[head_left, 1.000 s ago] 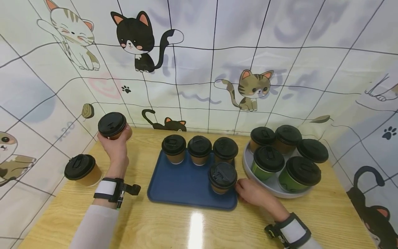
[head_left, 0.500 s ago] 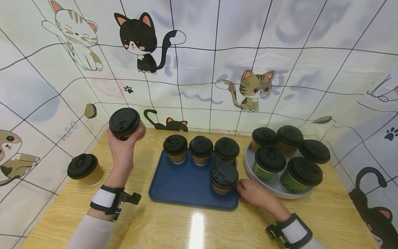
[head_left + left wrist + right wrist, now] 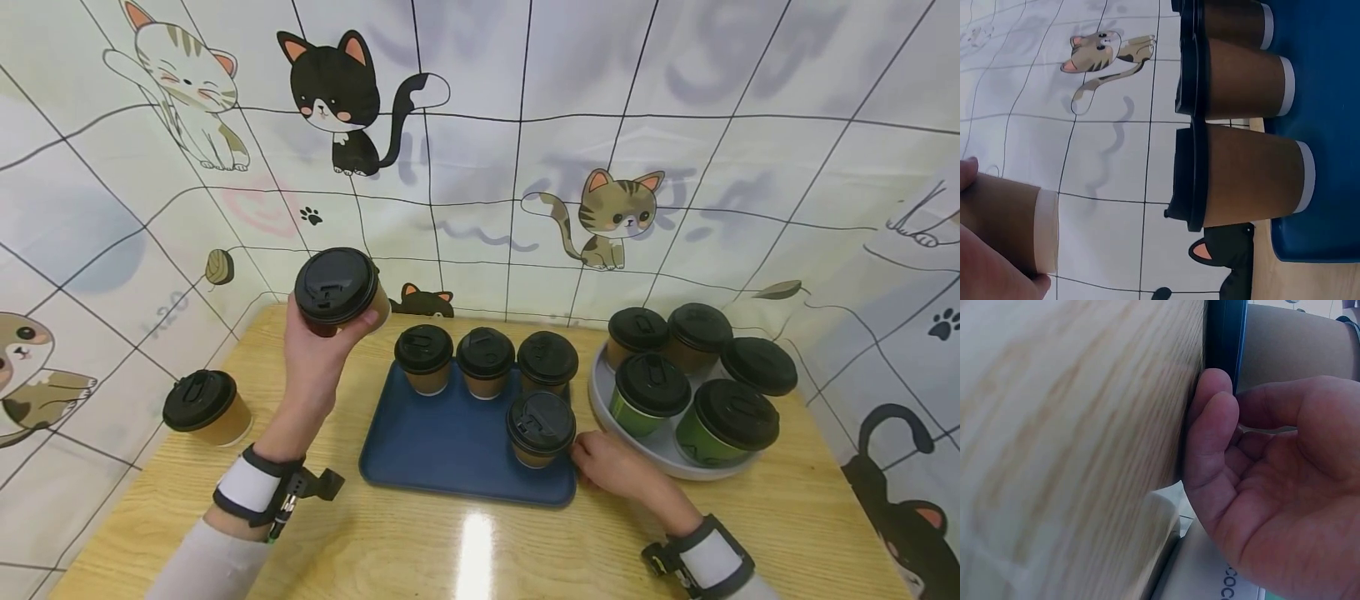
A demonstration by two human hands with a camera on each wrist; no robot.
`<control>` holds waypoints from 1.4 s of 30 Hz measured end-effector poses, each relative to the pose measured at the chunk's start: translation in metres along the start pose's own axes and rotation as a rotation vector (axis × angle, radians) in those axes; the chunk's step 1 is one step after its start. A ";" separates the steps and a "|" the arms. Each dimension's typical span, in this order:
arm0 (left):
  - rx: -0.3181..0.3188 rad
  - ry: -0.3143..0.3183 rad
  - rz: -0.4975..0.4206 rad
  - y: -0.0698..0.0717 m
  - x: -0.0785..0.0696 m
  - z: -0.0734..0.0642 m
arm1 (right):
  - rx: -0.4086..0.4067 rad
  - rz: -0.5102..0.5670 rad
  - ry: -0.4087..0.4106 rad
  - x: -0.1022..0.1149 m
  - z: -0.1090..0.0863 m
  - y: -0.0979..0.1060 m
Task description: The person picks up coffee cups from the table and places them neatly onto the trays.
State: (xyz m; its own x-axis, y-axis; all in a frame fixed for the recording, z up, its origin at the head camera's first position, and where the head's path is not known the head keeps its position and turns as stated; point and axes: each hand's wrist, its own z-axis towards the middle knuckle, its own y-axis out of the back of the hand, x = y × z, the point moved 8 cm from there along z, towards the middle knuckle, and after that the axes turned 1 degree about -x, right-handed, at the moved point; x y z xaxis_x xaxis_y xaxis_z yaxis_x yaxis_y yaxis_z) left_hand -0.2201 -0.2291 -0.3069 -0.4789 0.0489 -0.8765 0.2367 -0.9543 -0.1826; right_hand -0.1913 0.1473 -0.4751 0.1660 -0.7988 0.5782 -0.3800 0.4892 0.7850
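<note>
My left hand (image 3: 318,362) grips a brown paper coffee cup (image 3: 336,287) with a black lid, raised over the table's back left. The same held cup (image 3: 1007,219) shows its white base in the left wrist view. To its right lies a blue tray (image 3: 427,454) bearing several lidded brown cups: a back row, including the left cup (image 3: 423,358), and one front cup (image 3: 540,429) at the right. My right hand (image 3: 611,467) is at the tray's right edge; in the right wrist view its curled fingers and thumb pinch the tray rim (image 3: 1225,347).
Another lidded brown cup (image 3: 206,407) stands on the wooden table (image 3: 420,550) at far left. A round grey tray (image 3: 723,473) at right holds several lidded cups, including a green cup (image 3: 716,425). A cat-print cloth (image 3: 472,150) hangs close behind the table.
My left hand has carried its cup to the right and slightly up, towards the blue tray. The right hand and the other cups have stayed in place.
</note>
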 end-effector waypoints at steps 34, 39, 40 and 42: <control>0.526 0.151 0.189 -0.046 0.024 -0.057 | 0.013 0.004 -0.018 0.001 0.000 0.001; 0.592 0.177 0.168 -0.054 0.037 -0.066 | 0.008 -0.002 -0.010 0.001 0.000 0.001; 0.606 0.183 0.163 -0.056 0.040 -0.068 | 0.007 -0.002 -0.008 0.001 0.000 0.001; 0.633 0.202 0.158 -0.059 0.047 -0.072 | 0.007 -0.001 -0.005 0.001 0.000 0.001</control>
State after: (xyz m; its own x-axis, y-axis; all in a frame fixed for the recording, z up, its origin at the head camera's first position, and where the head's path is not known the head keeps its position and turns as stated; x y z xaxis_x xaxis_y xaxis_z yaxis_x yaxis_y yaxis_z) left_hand -0.1958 -0.1494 -0.3695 -0.2972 -0.1103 -0.9484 -0.2786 -0.9401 0.1966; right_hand -0.1914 0.1472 -0.4735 0.1617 -0.8013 0.5760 -0.3857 0.4859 0.7843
